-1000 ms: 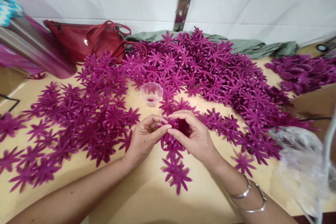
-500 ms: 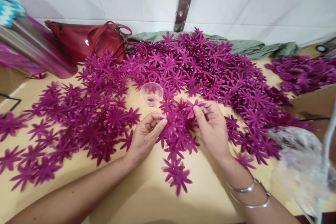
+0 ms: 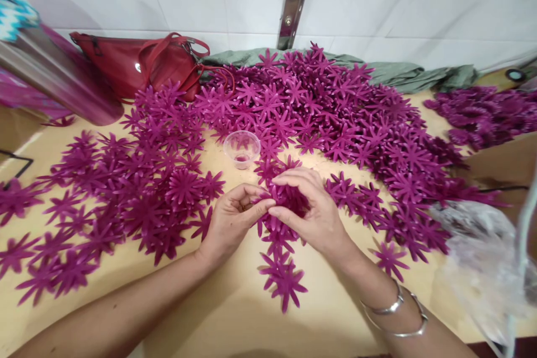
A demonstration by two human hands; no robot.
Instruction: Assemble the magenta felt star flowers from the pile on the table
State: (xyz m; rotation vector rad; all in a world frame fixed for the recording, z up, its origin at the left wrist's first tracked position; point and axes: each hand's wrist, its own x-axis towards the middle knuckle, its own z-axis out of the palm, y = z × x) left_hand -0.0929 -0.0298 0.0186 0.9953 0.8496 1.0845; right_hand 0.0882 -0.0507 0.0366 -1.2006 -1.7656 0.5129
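Near the middle of the table, my left hand (image 3: 235, 215) pinches a purple artificial flower piece (image 3: 260, 197) between thumb and fingertips. Facing it closely, my right hand (image 3: 321, 212) curves with thumb and forefinger apart, their tips close to the left fingertips. Purple petals show in that gap; whether they touch the right fingers is hard to make out. Below both hands runs a small heap of star-shaped purple flower pieces (image 3: 284, 285). A clear plastic cup (image 3: 242, 148) stands just beyond my left hand, with a little something at its bottom.
Large piles of purple flower pieces (image 3: 327, 100) spread behind and to both sides (image 3: 142, 207). A red handbag (image 3: 126, 67) and a metallic tumbler (image 3: 79, 72) stand at the back left. Clear plastic bags (image 3: 482, 257) lie at right, beside a cardboard box (image 3: 499, 165). Green cloth (image 3: 394, 77) lines the wall.
My right hand has moved left to meet my left hand, and its thumb and forefinger have parted from their pinch on a flower piece. The left hand has shifted slightly right.
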